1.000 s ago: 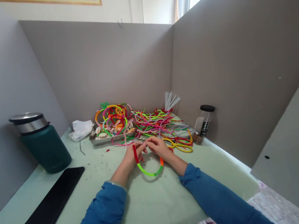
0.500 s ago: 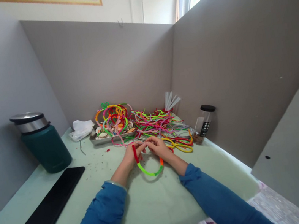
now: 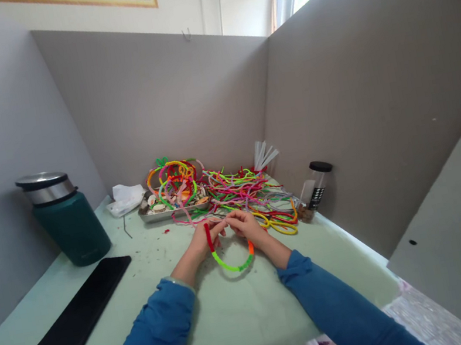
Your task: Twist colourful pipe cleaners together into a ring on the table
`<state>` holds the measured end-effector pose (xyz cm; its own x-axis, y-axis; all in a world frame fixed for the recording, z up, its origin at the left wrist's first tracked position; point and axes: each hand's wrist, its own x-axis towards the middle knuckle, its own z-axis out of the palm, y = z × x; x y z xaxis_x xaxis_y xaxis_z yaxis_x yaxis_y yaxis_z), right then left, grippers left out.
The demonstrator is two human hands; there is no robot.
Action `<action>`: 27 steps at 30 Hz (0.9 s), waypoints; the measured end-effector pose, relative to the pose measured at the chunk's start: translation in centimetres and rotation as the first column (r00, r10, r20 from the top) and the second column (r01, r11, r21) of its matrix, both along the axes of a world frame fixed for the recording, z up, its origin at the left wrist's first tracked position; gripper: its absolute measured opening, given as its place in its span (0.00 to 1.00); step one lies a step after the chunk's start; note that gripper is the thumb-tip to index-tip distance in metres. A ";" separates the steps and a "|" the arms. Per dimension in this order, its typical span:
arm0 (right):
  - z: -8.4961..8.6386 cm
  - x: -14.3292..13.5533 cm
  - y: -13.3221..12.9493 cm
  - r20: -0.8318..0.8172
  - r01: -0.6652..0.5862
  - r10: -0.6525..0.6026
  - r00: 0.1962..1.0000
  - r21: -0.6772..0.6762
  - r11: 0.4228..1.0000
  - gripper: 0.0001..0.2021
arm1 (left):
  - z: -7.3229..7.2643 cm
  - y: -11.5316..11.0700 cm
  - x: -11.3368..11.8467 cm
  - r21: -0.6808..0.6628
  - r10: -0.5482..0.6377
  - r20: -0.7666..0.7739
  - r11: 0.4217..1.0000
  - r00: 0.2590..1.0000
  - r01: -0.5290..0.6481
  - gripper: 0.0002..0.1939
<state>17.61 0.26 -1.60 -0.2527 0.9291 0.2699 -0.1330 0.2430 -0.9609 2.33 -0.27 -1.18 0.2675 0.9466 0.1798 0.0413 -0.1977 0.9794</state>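
A ring of fuzzy pipe cleaner [image 3: 230, 268] in red, lime, green and orange hangs down between my two hands. My left hand [image 3: 203, 240] is closed at its red end, thumb and forefinger pinched together. Opposite, my right hand [image 3: 247, 229] pinches close to the left fingertips, above the orange part. A thin pink strand runs at the fingertips, partly hidden by the fingers. Just beyond the hands lies a heap of loose coloured pipe cleaners [image 3: 242, 189].
Finished-looking coloured rings [image 3: 177, 173] rest on a metal tray [image 3: 155, 216] of shell-like pieces. On the left stand a teal flask [image 3: 72, 230] and a black phone [image 3: 82, 308] with a cable. A black-lidded clear bottle [image 3: 317, 187] is at right. Grey partitions [image 3: 163, 95] enclose the table.
Both hands stay in almost the same place, fingertips together. My right hand and the orange side of the ring have shifted very slightly to the right.
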 end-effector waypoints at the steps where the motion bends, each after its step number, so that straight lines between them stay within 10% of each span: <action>1: 0.1 0.0 -0.1 -0.007 -0.005 0.005 1.000 0.001 1.000 0.10 | 0.0 0.0 0.0 0.003 -0.004 -0.007 1.000 1.000 0.004 0.21; 27: 0.1 0.9 0.7 -0.002 -0.147 0.147 0.989 -0.080 0.986 0.07 | -0.5 0.2 -0.3 0.056 -0.022 -0.114 0.998 0.993 0.029 0.15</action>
<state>18.56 0.95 -1.53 -0.3889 0.9004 0.1952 -0.1574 0.1439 -0.9770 2.03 -0.10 -1.66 0.3132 0.9283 0.2004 0.1458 -0.2556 0.9557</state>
